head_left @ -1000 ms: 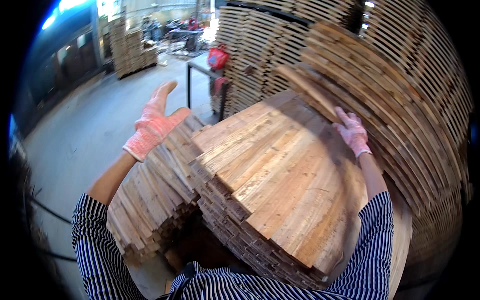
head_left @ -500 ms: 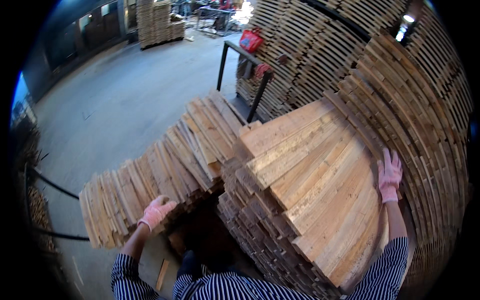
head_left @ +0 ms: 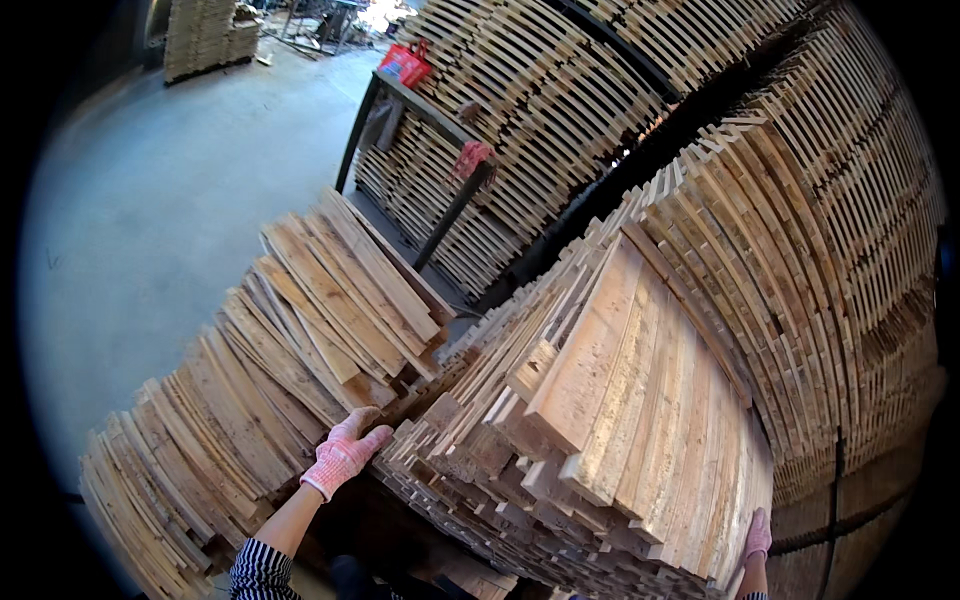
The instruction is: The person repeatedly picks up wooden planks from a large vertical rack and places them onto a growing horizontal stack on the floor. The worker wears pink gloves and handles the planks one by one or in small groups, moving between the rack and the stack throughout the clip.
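My left hand (head_left: 347,457), in a pink-and-white glove, is at the near ends of a row of loose wooden boards (head_left: 230,410) on the left. Its thumb stands apart from the fingers, and nothing is held. My right hand (head_left: 758,536), gloved alike, is at the right end of the boards (head_left: 690,440) topping a tall stack in front of me. Its visible fingers are stretched along the board ends; the palm is partly hidden. The stack's near side (head_left: 500,500) shows many uneven board ends.
A high wall of stacked boards (head_left: 800,250) rises close on the right. Behind the loose boards stands a dark metal frame (head_left: 452,215) with a red bag (head_left: 405,64) and a red cloth (head_left: 472,158) on it. Grey floor (head_left: 190,190) stretches away on the left.
My view has turned and shifted to the right. The left hand has moved right along the loose boards' near ends. The right hand has slid nearer to me along the stack's right end.
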`<state>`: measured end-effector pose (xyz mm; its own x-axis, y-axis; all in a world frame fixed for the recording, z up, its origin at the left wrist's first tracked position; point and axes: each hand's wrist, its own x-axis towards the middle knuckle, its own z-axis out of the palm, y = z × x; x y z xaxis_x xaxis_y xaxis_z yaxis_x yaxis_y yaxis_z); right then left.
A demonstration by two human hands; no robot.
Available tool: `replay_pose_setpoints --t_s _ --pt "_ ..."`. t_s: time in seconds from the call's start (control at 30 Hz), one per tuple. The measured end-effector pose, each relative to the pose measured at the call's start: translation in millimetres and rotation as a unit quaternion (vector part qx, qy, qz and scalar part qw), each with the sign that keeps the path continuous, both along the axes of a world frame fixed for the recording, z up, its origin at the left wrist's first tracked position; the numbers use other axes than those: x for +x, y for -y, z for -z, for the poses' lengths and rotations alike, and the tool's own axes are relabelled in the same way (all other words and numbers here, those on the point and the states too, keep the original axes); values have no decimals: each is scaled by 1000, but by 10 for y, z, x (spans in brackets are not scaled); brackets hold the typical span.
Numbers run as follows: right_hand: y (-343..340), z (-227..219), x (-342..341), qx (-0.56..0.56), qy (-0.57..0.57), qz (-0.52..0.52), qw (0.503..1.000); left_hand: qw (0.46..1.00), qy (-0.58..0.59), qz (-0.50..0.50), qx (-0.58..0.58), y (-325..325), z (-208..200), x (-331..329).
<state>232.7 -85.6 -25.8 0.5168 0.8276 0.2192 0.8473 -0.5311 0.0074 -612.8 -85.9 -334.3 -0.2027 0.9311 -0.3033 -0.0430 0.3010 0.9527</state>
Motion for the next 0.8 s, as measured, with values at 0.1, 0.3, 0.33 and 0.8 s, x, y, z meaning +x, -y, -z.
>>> replay_pose_setpoints --t_s 0.1,0.3,0.33,0.8 --pt "-24 -173 -287 25 -5 69 997 1000 13 13 -8 67 353 43" --pt "24 -416 -339 99 -142 97 980 987 151 -10 -62 434 999 16" --pt "32 -329 -207 97 -144 91 981 993 -57 46 -97 413 537 -142" --pt "544 -277 -1293 -1 318 92 944 904 -155 -45 -396 1575 2288 -829"
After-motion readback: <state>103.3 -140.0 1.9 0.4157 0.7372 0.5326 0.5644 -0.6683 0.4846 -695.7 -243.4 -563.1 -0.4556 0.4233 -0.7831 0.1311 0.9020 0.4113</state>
